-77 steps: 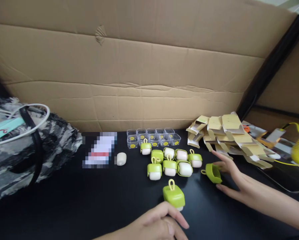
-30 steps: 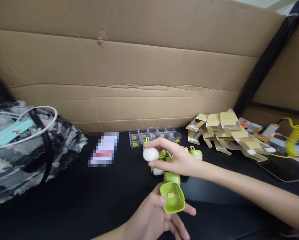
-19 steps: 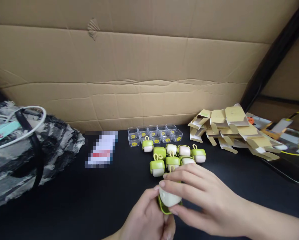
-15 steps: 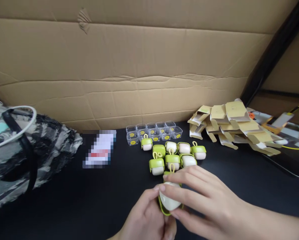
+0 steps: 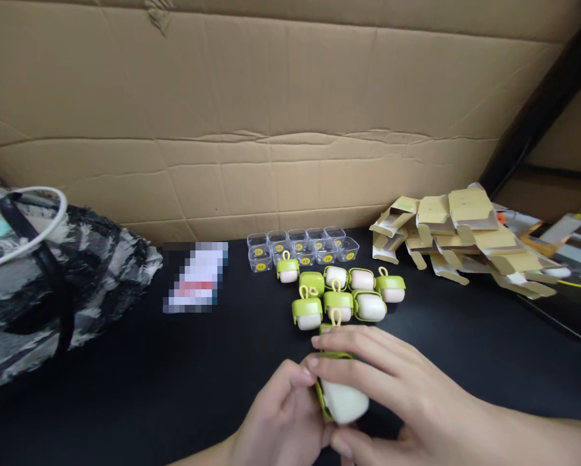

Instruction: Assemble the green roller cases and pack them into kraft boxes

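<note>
Low in the middle, a small rounded white case with a green cover point(image 5: 344, 400) sits between my two hands, its white end tilted toward me. My left hand point(image 5: 283, 414) supports it from the left with the thumb at its edge. Over its top and right side curl the fingers of my right hand point(image 5: 392, 382), the thumb underneath. Just beyond my right fingertips stands another green-topped case point(image 5: 326, 329), mostly hidden, with a yellow loop point(image 5: 336, 316). Several similar cases lie farther back, such as a green-topped one point(image 5: 307, 312) and a white one in a green frame point(image 5: 370, 306).
Clear plastic cups point(image 5: 260, 257) with yellow stickers stand in rows behind the cases. Opened cardboard boxes point(image 5: 469, 210) are piled back right. On the left lie a blurred-out flat item point(image 5: 196, 278) and a black-and-grey fabric bundle point(image 5: 100, 272). A cardboard wall point(image 5: 271, 84) closes the back.
The held case has turned and shifted slightly right, showing more of its white end. My left fingers have opened out a little beside it. The camera view has tipped slightly downward.
</note>
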`<action>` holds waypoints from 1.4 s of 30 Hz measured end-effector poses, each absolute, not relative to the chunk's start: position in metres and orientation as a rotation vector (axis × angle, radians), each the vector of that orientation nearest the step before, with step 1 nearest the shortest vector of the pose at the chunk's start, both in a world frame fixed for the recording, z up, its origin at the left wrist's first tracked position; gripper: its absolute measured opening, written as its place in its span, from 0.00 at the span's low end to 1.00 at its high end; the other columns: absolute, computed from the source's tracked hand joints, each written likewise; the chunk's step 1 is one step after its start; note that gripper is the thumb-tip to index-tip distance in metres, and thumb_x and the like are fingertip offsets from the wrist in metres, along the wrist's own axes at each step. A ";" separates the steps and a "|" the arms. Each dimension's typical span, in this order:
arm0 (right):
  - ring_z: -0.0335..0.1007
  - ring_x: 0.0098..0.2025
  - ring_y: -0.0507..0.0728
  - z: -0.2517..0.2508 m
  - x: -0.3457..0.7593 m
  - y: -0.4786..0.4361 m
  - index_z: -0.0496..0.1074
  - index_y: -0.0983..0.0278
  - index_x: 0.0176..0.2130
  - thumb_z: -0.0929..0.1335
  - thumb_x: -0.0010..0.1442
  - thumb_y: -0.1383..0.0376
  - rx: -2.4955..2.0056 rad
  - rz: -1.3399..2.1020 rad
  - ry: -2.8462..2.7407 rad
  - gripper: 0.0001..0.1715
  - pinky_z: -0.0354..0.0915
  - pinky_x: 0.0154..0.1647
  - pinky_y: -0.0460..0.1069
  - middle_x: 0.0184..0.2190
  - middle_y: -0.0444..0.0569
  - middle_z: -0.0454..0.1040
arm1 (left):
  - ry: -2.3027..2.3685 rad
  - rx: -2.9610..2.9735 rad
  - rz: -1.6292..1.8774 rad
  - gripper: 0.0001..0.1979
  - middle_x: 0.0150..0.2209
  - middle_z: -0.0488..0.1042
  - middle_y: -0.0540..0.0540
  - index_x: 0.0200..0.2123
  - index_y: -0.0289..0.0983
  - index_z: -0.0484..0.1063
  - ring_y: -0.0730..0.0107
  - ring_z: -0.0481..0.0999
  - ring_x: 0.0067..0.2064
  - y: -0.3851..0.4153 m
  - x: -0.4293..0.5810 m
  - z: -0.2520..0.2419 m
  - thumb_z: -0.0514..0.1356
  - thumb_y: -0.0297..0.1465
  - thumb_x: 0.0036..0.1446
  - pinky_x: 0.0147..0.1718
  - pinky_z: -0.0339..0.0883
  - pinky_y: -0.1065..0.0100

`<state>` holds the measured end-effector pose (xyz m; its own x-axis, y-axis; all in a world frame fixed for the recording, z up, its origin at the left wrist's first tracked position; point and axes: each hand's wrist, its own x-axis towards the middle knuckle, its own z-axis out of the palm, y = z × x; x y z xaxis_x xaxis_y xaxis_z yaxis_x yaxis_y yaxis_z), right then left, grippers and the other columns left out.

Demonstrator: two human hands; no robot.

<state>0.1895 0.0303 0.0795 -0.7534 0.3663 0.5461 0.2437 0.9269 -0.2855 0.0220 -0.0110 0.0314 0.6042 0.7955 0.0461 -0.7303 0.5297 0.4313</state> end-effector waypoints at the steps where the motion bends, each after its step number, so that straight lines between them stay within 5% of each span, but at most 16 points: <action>1: 0.70 0.51 0.55 0.078 0.190 0.031 0.70 0.66 0.50 0.70 0.58 0.60 -0.420 0.295 -2.458 0.21 0.65 0.53 0.46 0.47 0.52 0.75 | 0.150 0.428 0.908 0.14 0.34 0.76 0.48 0.37 0.34 0.75 0.67 0.73 0.32 -0.012 0.022 0.032 0.49 0.30 0.58 0.31 0.59 0.68; 6: 0.70 0.52 0.53 0.072 0.191 0.031 0.67 0.66 0.49 0.72 0.56 0.56 -0.429 0.465 -2.406 0.26 0.63 0.54 0.42 0.46 0.50 0.76 | 0.193 0.532 0.888 0.17 0.28 0.74 0.48 0.40 0.34 0.73 0.63 0.74 0.31 -0.011 0.024 0.031 0.47 0.34 0.59 0.26 0.55 0.69; 10: 0.71 0.48 0.56 0.075 0.190 0.030 0.69 0.64 0.44 0.73 0.54 0.59 -0.515 0.530 -2.381 0.20 0.67 0.48 0.46 0.45 0.52 0.75 | 0.294 0.589 0.888 0.14 0.29 0.72 0.50 0.42 0.38 0.70 0.67 0.73 0.28 -0.012 0.024 0.031 0.49 0.34 0.59 0.25 0.54 0.70; 15: 0.70 0.40 0.54 0.078 0.187 0.028 0.69 0.63 0.40 0.71 0.53 0.71 -0.453 0.742 -2.390 0.13 0.67 0.42 0.47 0.39 0.49 0.73 | 0.385 0.531 0.923 0.09 0.33 0.70 0.50 0.35 0.36 0.70 0.69 0.69 0.32 -0.012 0.022 0.036 0.54 0.29 0.51 0.24 0.53 0.71; 22: 0.64 0.36 0.53 0.075 0.184 0.026 0.67 0.60 0.35 0.70 0.49 0.74 -0.561 0.820 -2.437 0.14 0.63 0.33 0.46 0.35 0.45 0.67 | 0.458 0.513 0.852 0.08 0.28 0.67 0.51 0.30 0.37 0.69 0.70 0.64 0.30 -0.008 0.024 0.040 0.55 0.26 0.43 0.24 0.50 0.69; 30: 0.64 0.34 0.52 0.065 0.180 0.029 0.63 0.61 0.35 0.70 0.47 0.74 -0.446 0.774 -2.316 0.16 0.63 0.33 0.46 0.33 0.44 0.67 | 0.616 0.450 0.860 0.12 0.29 0.66 0.51 0.30 0.37 0.67 0.66 0.65 0.36 -0.013 0.023 0.047 0.59 0.27 0.36 0.38 0.55 0.66; 42: 0.66 0.36 0.51 0.057 0.186 0.030 0.63 0.59 0.40 0.74 0.50 0.68 -0.408 0.788 -2.282 0.20 0.64 0.37 0.46 0.36 0.43 0.69 | 0.487 0.598 0.862 0.05 0.32 0.66 0.49 0.31 0.40 0.63 0.62 0.67 0.39 -0.016 0.022 0.046 0.53 0.33 0.49 0.28 0.54 0.67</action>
